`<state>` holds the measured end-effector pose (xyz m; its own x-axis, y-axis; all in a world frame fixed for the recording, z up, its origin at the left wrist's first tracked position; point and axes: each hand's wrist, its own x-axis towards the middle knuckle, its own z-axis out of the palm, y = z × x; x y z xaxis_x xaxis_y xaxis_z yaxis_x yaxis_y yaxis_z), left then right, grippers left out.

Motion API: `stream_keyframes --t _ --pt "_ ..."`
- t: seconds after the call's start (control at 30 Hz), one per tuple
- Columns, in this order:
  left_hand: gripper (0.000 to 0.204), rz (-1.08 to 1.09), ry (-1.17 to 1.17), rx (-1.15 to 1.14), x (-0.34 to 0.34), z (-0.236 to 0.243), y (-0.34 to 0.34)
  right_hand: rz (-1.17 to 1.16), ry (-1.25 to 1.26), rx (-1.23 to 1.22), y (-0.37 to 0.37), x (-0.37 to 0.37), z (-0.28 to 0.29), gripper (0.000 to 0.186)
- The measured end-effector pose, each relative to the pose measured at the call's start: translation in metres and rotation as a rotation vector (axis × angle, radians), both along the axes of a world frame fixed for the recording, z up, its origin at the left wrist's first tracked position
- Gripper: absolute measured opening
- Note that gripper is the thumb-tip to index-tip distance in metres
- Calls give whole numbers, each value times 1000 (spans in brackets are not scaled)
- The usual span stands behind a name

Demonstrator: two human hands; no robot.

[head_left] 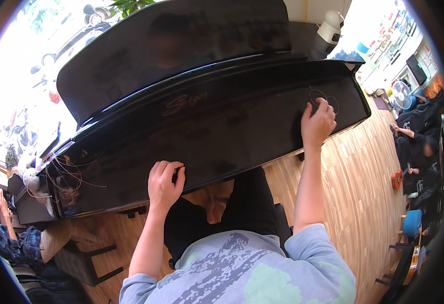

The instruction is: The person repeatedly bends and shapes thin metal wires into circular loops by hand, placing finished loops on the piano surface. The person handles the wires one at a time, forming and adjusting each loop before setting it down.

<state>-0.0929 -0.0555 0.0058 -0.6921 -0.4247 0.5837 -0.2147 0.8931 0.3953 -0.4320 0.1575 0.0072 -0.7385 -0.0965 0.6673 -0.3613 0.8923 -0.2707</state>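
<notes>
A glossy black upright piano point(242, 116) spans the view, its fallboard closed beneath a raised music panel. My left hand point(166, 180) rests at the fallboard's front edge, fingers curled; whatever is under them, if anything, is hidden. Toward the right end, my right hand point(317, 121) has its fingers closed on a thin coiled wire point(336, 100), whose loops show around the fingertips. Several loose thin wires point(82, 180) trail over the fallboard's left end.
A person in a checked shirt point(19, 243) sits at the lower left by a dark chair point(82, 263). At right, across the wooden floor point(359, 192), are other people point(422, 147), black bags, guitars, stools and a fan point(400, 93). A white device point(328, 28) stands atop the piano.
</notes>
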Motion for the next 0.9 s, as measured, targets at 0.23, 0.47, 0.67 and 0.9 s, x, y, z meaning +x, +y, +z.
stream_keyframes --t 0.23,0.47,0.67,0.9 --pt "11 15 -40 -9 -1 4 -1 161 -9 73 15 -32 -10 9" --pt "10 2 -5 1 -1 2 -3 756 43 -91 -36 27 -2 6" --pt "37 9 3 573 9 27 -10 1162 -73 -234 -89 112 18 9" --pt "25 -117 384 270 -31 42 -61 1535 -414 -326 -165 153 50 9"
